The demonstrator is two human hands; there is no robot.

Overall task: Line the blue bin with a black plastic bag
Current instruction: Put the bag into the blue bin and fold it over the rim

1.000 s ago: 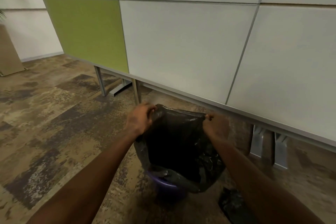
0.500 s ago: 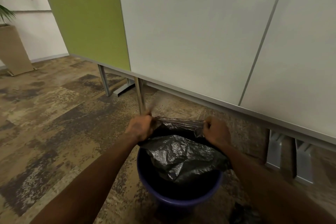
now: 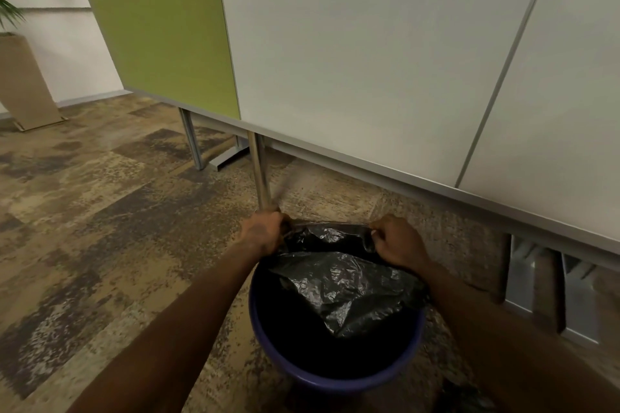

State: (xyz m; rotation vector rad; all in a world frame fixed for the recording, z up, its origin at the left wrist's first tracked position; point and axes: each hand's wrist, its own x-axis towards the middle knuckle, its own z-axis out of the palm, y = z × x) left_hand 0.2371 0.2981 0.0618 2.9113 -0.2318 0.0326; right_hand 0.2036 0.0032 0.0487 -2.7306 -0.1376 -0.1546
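Note:
A round blue bin (image 3: 328, 380) stands on the carpet right below me. A crinkled black plastic bag (image 3: 345, 285) hangs into its far half, its lower part sagging inside. My left hand (image 3: 263, 233) grips the bag's top edge at the bin's far left rim. My right hand (image 3: 399, 241) grips the same edge at the far right. Between my fists the bag's edge is stretched taut over the far rim. The bin's near rim is bare.
A white and green panelled partition (image 3: 369, 60) on metal legs (image 3: 261, 174) rises just behind the bin. Another dark crumpled bag (image 3: 463, 396) lies on the floor at the bottom right. A planter (image 3: 23, 84) stands far left. Patterned carpet spreads to the left.
Both hands have come down with the bag from above the bin to its far rim, and the bag now hangs inside. The view has tilted down onto the bin.

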